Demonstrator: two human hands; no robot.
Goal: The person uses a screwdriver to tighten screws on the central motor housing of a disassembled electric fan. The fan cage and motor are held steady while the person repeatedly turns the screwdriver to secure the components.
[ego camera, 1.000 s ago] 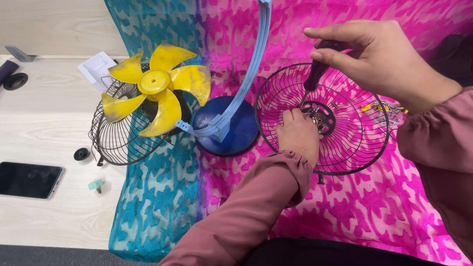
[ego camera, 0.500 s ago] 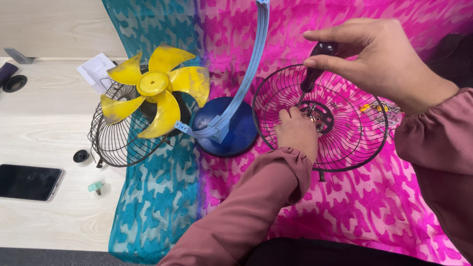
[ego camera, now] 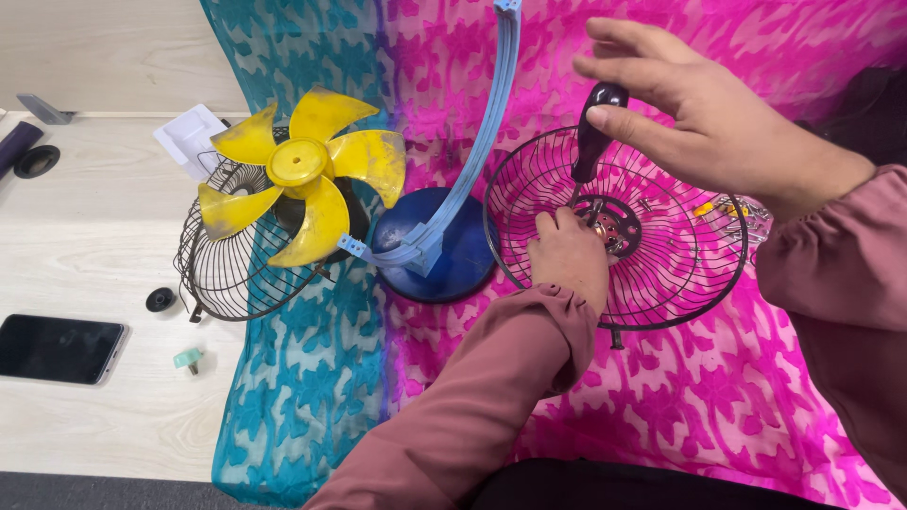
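A phone (ego camera: 59, 348) is lying at the far left of the wooden floor (ego camera: 94, 236), with a small black cap (ego camera: 160, 299) and a tiny green part (ego camera: 188, 359) loose beside it. Next, one wire guard (ego camera: 231, 269) is cradling the yellow fan blade (ego camera: 302, 184), which is sitting free of any motor, so the fan is looking well taken apart. The blue stand (ego camera: 436, 247) is resting on the patterned cloth (ego camera: 312, 378) just beside it. Further right, the left hand (ego camera: 570, 255) is pressing closed fingers onto the hub of the second wire guard (ego camera: 661, 236), steadying it. The right hand (ego camera: 713, 127) is pinching the screwdriver (ego camera: 590, 142) upright, tip down at the hub, so its fastening seems unfinished. Nothing else is lying inside this guard.
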